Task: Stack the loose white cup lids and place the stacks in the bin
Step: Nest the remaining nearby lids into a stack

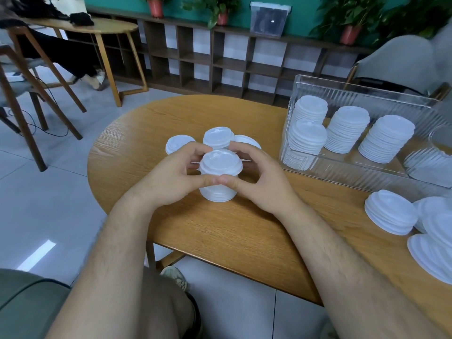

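Bare forearms (115, 260) lowest in view. Left grip (171, 178) and right grip (260, 178) curled round a lid stack (221, 162) standing on the counter (220, 231), thumbs meeting at its front. Just behind the stack, more loose lids (179, 144). Right of the stack, a clear bin (367, 92) holding tall stacks (347, 129); right and nearer, further lid piles (391, 212).

Left hand (168, 178), right hand (260, 181): curled fingers (194, 148), thumb tips together.
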Demonstrator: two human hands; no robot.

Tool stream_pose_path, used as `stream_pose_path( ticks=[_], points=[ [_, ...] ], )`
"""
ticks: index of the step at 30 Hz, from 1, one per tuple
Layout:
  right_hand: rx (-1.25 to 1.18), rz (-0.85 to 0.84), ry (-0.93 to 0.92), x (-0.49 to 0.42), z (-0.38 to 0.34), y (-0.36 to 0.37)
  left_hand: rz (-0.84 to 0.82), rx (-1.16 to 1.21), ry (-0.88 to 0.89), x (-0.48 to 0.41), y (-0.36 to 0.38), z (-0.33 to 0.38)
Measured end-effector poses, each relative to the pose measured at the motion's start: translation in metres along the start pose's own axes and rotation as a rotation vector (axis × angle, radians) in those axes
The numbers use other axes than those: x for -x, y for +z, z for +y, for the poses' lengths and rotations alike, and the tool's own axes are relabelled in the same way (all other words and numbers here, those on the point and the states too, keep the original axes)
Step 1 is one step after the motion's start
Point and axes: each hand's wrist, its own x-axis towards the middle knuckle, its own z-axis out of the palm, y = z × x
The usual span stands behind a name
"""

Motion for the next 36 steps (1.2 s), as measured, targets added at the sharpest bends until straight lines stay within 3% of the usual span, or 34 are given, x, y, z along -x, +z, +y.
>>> stream_pose_path(
  ticks=[14, 25, 28, 31, 36],
  points=[
    [0.044, -0.143, 0.015, -0.001, 0.006, -0.006, -0.043, -0.099, -0.058, -0.001, -0.006, -0.007],
    [0.030, -0.258, 0.068, -0.002, 0.010, -0.006, -0.124, -0.039, -0.140, 0.003, -0.009, -0.010],
    [-0.016, -0.120, 0.051, -0.005, 0.007, -0.003, 0.027, -0.013, -0.058, -0.006, -0.004, -0.011],
    [0.095, 0.085, 0.049, -0.024, 0.005, -0.002, 0.205, -0.104, 0.014, -0.028, 0.006, -0.008],
    [0.392, 0.078, 0.121, -0.064, 0.009, -0.001, 0.286, -0.412, -0.056, -0.074, 0.017, -0.010]
  ],
)
